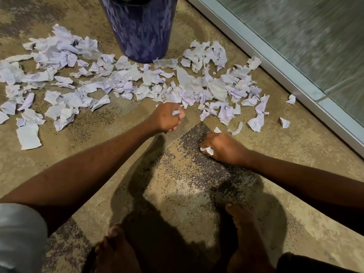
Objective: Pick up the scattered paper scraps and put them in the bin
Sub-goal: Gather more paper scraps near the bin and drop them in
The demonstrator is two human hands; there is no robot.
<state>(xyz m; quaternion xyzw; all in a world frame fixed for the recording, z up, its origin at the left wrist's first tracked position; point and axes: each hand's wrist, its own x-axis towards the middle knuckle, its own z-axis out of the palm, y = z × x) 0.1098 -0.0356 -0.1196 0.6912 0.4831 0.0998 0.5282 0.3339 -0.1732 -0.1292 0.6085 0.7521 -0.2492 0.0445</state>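
dozens of paper scraps point(137, 83) lie in a wide band across the speckled floor point(177, 174). they spread to both sides of the blue bin point(141, 28) and right up against its base, so most of the job looks undone. the risk i see is in the small handfuls: each fist holds only a little, and a loosely bunched piece could slip out on the lift to the bin's mouth, which is out of sight at the top. the light bits near the metal door frame point(275, 62) might also skid away if a hand sweeps at them. the left hand point(167, 119) is curled tight at the near edge of the litter, with a white sliver point(175, 112) poking out between thumb and fingers. the right hand point(222, 149) sits low on the floor, knuckles up, fingers folded round a crumpled wad point(207, 150).
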